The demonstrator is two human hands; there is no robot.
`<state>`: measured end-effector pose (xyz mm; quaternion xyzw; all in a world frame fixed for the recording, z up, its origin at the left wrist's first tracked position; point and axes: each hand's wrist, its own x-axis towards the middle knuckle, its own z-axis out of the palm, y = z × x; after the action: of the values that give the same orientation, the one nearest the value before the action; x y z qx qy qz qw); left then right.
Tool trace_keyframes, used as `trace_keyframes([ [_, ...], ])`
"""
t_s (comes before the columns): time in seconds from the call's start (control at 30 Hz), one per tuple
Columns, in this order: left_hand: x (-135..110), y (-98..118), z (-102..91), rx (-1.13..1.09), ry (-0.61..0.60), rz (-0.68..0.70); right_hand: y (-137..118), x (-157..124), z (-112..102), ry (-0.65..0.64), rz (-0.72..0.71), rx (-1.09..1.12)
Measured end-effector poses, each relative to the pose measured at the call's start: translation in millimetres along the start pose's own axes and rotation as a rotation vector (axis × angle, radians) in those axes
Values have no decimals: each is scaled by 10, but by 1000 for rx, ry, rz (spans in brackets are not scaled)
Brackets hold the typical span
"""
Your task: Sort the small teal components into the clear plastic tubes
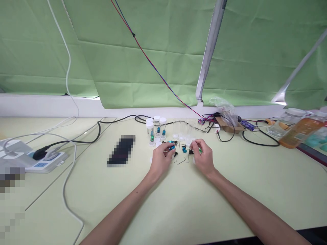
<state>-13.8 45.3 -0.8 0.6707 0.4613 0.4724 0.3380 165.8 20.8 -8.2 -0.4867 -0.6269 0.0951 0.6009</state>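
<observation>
My left hand [161,157] is closed, with thumb and fingertips pinching a small shiny blue metal part [172,148]. To its right, my right hand [204,157] is also closed in a pinch; what its fingertips hold is too small to make out. Between the hands lie another blue part [184,149], small black screw-like pieces [176,154] and two thin L-shaped hex keys [182,161]. A bit of green [200,150] shows by the right fingers. Capped clear vials [162,128] with blue or green parts inside stand behind the left hand.
Clear tubes [182,128] stand behind the hands. A dark, pixelated rectangle [121,151] lies to the left, near a white power strip [48,162] and cables. At right are a cardboard box [231,128], a plastic bag [224,107], an orange bottle [297,134] and a clear jar [283,124].
</observation>
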Motion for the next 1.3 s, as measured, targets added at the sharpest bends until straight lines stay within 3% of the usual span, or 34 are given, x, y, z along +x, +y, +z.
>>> trace_keyframes([
  [0.2,-31,-15,1,145,-13,193,-19,-21,20,-29,4,33],
  [1.3,-76,-60,33,228,-59,336,-32,-25,22,-72,-7,48],
])
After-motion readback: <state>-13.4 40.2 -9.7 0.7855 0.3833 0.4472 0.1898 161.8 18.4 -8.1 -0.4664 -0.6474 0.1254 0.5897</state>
